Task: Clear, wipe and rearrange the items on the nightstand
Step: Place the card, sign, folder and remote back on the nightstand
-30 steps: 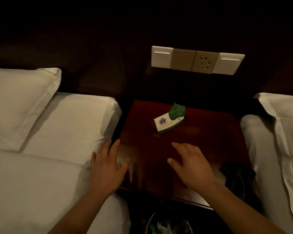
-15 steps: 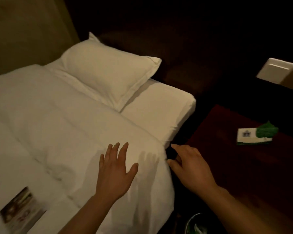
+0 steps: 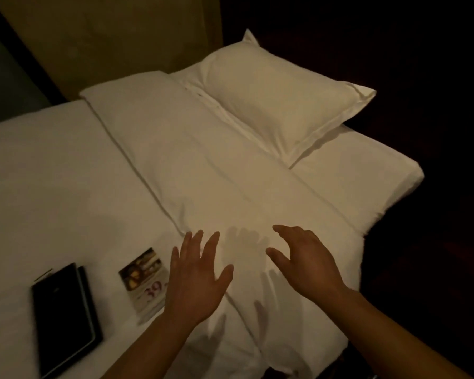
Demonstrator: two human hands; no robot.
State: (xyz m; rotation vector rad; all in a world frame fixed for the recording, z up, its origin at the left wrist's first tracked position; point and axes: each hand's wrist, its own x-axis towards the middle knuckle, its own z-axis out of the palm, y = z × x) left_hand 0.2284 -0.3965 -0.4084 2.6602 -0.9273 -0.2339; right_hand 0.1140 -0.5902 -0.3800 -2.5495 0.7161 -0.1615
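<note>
Both hands hover over the white bed, fingers spread and holding nothing. My left hand (image 3: 196,277) is just right of a printed card (image 3: 144,283) with a food photo and the red number 39, which lies flat on the sheet. My right hand (image 3: 304,258) is over the folded duvet (image 3: 230,173). A black folder (image 3: 63,305), with a second dark flat item under it, lies on the sheet at the lower left. The nightstand and the tissue pack are out of view.
A white pillow (image 3: 279,97) lies at the head of the bed. The bed's right edge (image 3: 381,214) drops into darkness. An olive wall (image 3: 107,36) stands behind the bed.
My view has swung left from the nightstand onto the bed. Both hands moved left with it, and the card and black folder came into sight. The tissue pack left the view.
</note>
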